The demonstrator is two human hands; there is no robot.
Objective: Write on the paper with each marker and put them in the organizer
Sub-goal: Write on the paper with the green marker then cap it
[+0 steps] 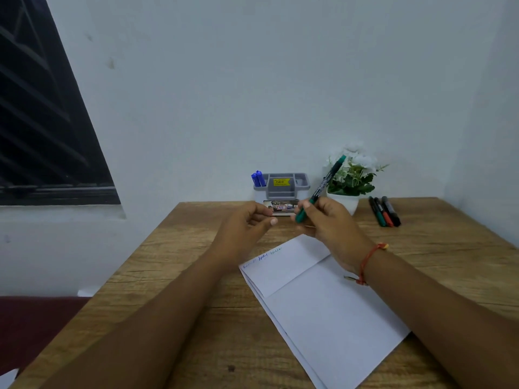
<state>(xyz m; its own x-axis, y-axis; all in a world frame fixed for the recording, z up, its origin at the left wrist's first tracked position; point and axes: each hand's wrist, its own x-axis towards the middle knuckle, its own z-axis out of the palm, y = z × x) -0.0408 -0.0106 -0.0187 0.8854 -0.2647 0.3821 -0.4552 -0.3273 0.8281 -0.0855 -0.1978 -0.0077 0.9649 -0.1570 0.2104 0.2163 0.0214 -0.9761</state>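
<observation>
With the right hand (327,220) pinching the capped green marker (320,189) and the left hand (247,223) half-curled and empty, pulling the cap carelessly risks inking the paper (323,304).

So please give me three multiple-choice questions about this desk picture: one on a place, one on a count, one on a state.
1. Where do the blue markers stand?
A. left end of the organizer
B. on the paper
C. beside the plant

2. How many markers lie on the table at the right?
A. one
B. three
C. five

3. What does the right hand hold?
A. nothing
B. a cap only
C. a capped green marker

Answers: 1 A, they stick up from its left compartment. 2 B, three lie side by side. 3 C, its fingers grip the barrel, cap on.
</observation>
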